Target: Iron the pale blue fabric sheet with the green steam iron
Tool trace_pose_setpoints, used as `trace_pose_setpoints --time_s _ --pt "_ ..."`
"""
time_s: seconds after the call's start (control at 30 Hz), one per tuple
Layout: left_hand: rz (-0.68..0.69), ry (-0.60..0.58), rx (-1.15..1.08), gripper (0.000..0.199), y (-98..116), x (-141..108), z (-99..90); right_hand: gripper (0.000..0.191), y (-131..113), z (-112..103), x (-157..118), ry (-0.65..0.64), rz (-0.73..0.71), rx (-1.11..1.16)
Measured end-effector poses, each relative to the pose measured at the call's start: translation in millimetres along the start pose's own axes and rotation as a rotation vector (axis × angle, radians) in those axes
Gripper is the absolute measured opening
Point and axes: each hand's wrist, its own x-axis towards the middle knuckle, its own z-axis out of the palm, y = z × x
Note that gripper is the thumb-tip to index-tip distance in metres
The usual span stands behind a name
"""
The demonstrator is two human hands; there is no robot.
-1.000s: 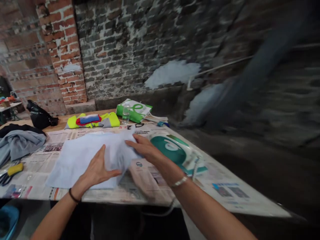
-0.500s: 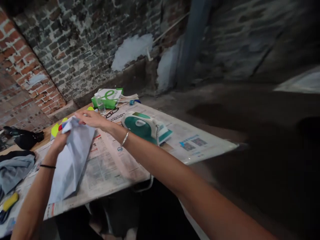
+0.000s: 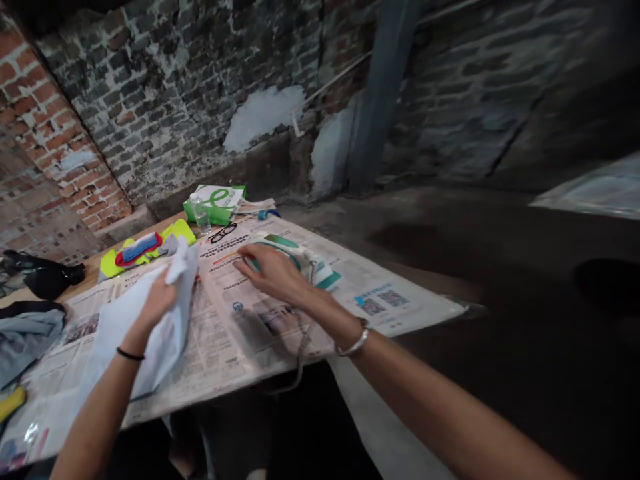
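Note:
A white cloth [image 3: 120, 320], bunched at its upper end, lies on the newspaper-covered table. My left hand [image 3: 159, 300] is closed on the cloth near that end and lifts it a little. My right hand [image 3: 273, 273] is over the table by a teal and white clothes iron [image 3: 287, 241], covering part of its near side. The thumb and fingers of this hand are apart and bent, with no visible grip on the iron. The cord [image 3: 303, 343] of the iron runs down over the table's front edge.
Neon yellow, red and blue folded fabric [image 3: 140, 248] lies beyond the cloth. Black-framed glasses [image 3: 223, 233], a clear glass [image 3: 201, 215] and a green-white bag [image 3: 217, 203] stand toward the back. Grey clothing [image 3: 30, 340] and a yellow-handled tool [image 3: 13, 403] are at left.
My right hand has let go of the white cloth and moved right to the iron. My left hand, still gripping the cloth, has moved right and lower, uncovering the coloured fabric.

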Motion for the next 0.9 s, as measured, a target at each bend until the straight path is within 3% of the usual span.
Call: trace_pose_setpoints --time_s 0.03,0.1,0.13,0.2,0.27,0.33,0.4,0.5,0.63,0.77,0.9 --pt "0.021 -0.109 0.011 0.055 -1.2 -13.8 18.8 0.030 5.2 -8.2 1.0 0.016 -0.013 -0.084" --pt "0.134 -0.559 0.169 0.088 -3.5 -43.6 54.9 0.035 15.2 -21.7 7.4 -0.033 0.039 -0.257" --pt "0.180 -0.715 0.232 0.101 -4.9 -57.8 70.0 0.036 19.9 -26.5 11.5 -0.093 0.089 -0.340" --pt "0.269 -0.852 0.257 0.103 -9.5 -80.9 90.4 0.036 27.6 -32.2 18.9 -0.222 0.182 -0.470" --pt "0.314 -0.821 0.242 0.091 -18.7 -94.6 94.9 0.035 32.8 -33.8 24.0 -0.287 0.229 -0.535" --pt "0.310 -0.709 0.249 0.076 -35.0 -99.4 85.3 0.038 36.7 -32.8 28.2 -0.271 0.255 -0.568" --pt "0.285 -0.578 0.314 0.066 -59.1 -99.2 66.1 0.042 41.5 -29.9 33.9 -0.267 0.320 -0.588" --pt "0.211 -0.382 0.518 0.055 -104.9 -99.0 31.1 0.043 54.5 -22.8 45.9 -0.371 0.411 -0.555" --pt "0.081 -0.173 0.789 0.057 -158.5 -108.2 -3.4 0.023 75.0 -10.8 60.1 -0.519 0.448 -0.371" --pt "0.082 -0.112 0.883 0.061 -183.8 -119.9 -9.1 0.010 79.1 -5.0 67.3 -0.553 0.436 -0.288" --pt "0.065 -0.113 0.884 0.064 -188.9 -122.9 -2.9 0.026 59.0 -18.5 66.1 -0.478 0.216 -0.363"
